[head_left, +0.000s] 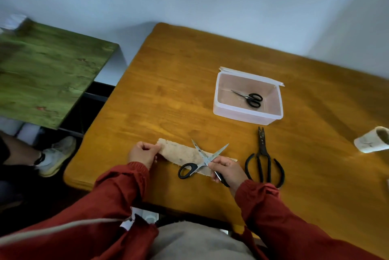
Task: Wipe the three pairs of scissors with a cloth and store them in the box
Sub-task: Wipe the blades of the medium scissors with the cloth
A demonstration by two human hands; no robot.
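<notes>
Where the wooden table (179, 83) fills the middle and right of view, a clear plastic box (242, 115) stands open toward the far side, with its lid at the far rim. Nearer, a stained beige cloth (179, 152) lies flat by the near edge. Right of it and apart, black iron shears (263, 154) lie closed, tips pointing far. Black-handled scissors (205, 160) sit over the cloth's right end, blades spread wide. One loop rests at the cloth's near edge. Right hand (227, 170): fingers curled round the other handle, gripping it. Left hand (143, 153): fingers curled, pinching the cloth's left end. Small black-handled scissors (249, 98) lie closed on the box floor, tips pointing left.
</notes>
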